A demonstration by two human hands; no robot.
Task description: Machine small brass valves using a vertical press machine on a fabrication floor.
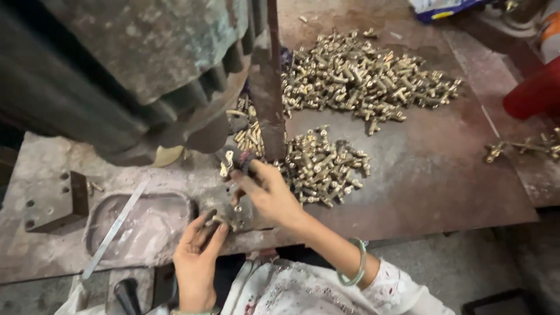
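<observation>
The right hand [269, 195] reaches forward over the worn metal bench [443, 175], its fingertips pinched on a small brass fitting [227, 163] held up just under the big dark machine [134, 64]. A green bangle [357, 265] sits on that wrist, above a white patterned sleeve [402, 289]. The left hand [197, 256] lies lower and nearer the person, palm turned up and fingers curled loosely around another small brass piece [220, 220] (it is partly hidden by the fingers, so its shape cannot be told). The two hands are close together, the right one just above and beyond the left.

In this one head view, just right of the right hand, a near heap of brass fittings [321, 166] lies on the bench, almost touching the knuckles. Farther back and to the right, a larger heap of the same fittings [361, 79] spreads wide across the plate. A rusty upright bar [269, 81] of the machine stands between the heaps and the heavy toothed wheel [192, 99] on the left. A few stray fittings [525, 147] lie well apart at the right edge, below a red container [534, 93].

Left of the hands, a shallow oval recess [157, 216] is sunk in the bench, with a flat steel strip [114, 228] lying slantwise across it. Farther left sits a dark metal block with holes [55, 201].
</observation>
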